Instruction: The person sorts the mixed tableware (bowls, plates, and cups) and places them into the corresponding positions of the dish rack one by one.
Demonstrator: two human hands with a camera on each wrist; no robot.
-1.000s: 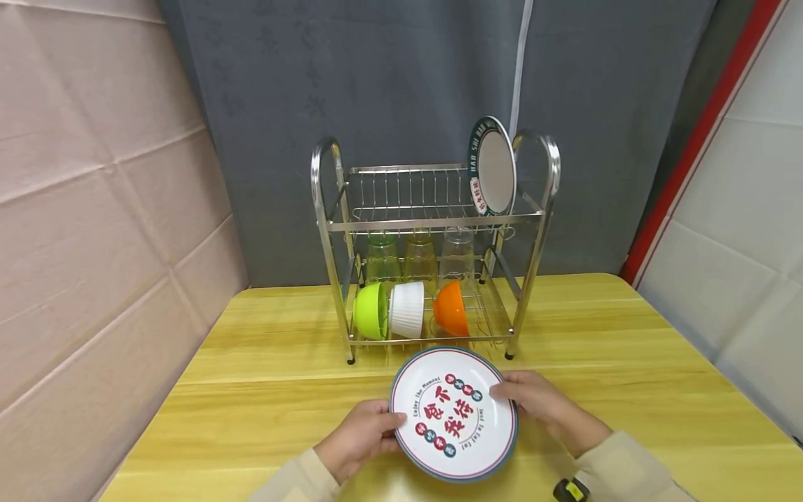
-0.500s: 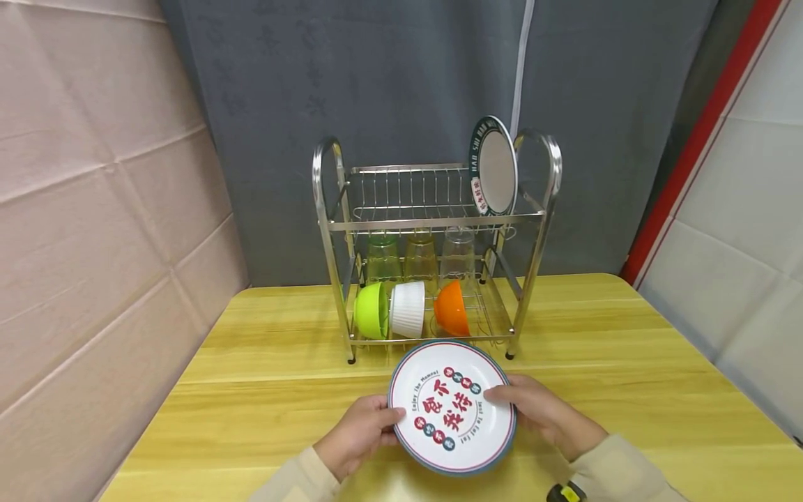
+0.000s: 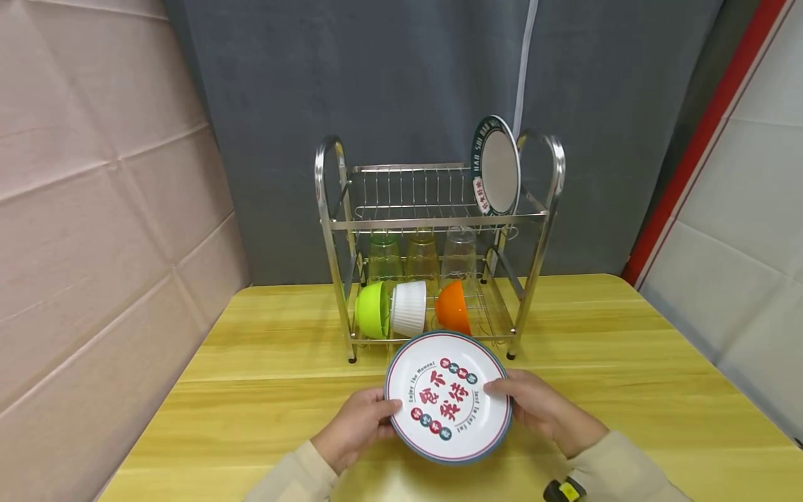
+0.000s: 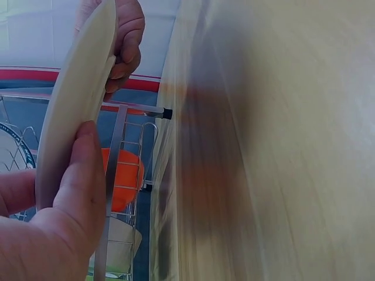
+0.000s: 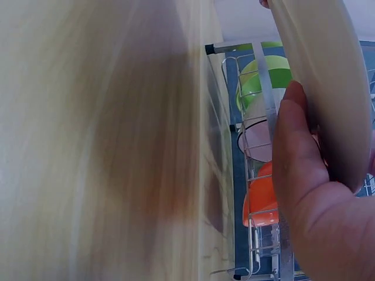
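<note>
A round white plate [image 3: 448, 397] with a dark rim and red characters is held above the yellow wooden table [image 3: 251, 362], tilted up toward me. My left hand [image 3: 356, 425] grips its left edge and my right hand [image 3: 536, 408] grips its right edge. In the left wrist view the plate [image 4: 76, 99] shows edge-on, with the thumb of my left hand [image 4: 64, 216] on it. In the right wrist view the plate [image 5: 328, 76] is also edge-on, gripped by my right hand [image 5: 307, 193].
A two-tier steel dish rack [image 3: 439, 223] stands just behind the plate. Its top tier holds one upright plate [image 3: 497, 167]. The lower tier holds three upturned glasses [image 3: 422, 254] and a green bowl [image 3: 371, 310], a white bowl [image 3: 409, 309] and an orange bowl [image 3: 453, 307].
Both hands have lifted the plate slightly and carried it a little toward the rack, tilting its face more upright.
</note>
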